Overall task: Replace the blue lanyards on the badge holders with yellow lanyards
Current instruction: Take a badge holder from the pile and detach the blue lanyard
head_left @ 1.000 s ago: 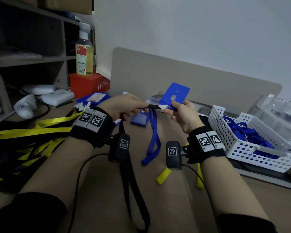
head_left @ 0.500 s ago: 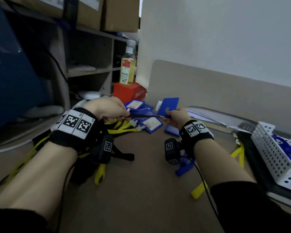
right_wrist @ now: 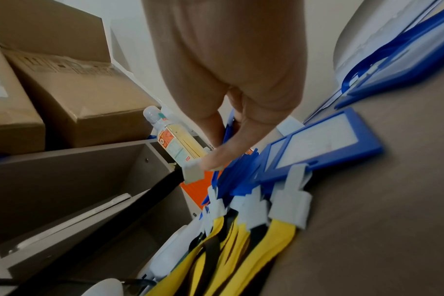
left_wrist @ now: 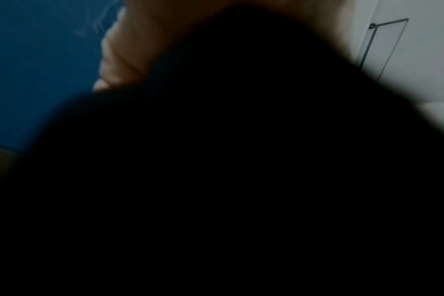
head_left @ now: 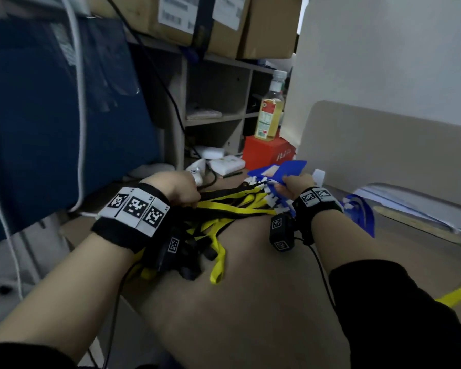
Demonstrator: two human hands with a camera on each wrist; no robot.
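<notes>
Head view: right hand (head_left: 290, 183) fingers pinch badge holder (head_left: 290, 169); left hand (head_left: 176, 191) fingers grip black strap (head_left: 224, 194).

Ahead of me, cardboard boxes (head_left: 218, 25) sit on top of a grey shelf unit (head_left: 213, 121); one carries white labels, print unreadable. A bottle of yellow liquid (head_left: 270, 113) stands upright on a red box (head_left: 266, 151), just right of the shelf unit. White objects (head_left: 225, 164) lie near the foot of the shelf unit; identity unclear. A dark blue panel (head_left: 51, 123) fills my left, with a white cable (head_left: 81, 107) hanging in front of it. A beige divider (head_left: 383, 145) stands behind the brown counter (head_left: 250, 315). White wall (head_left: 397, 49) above it.
</notes>
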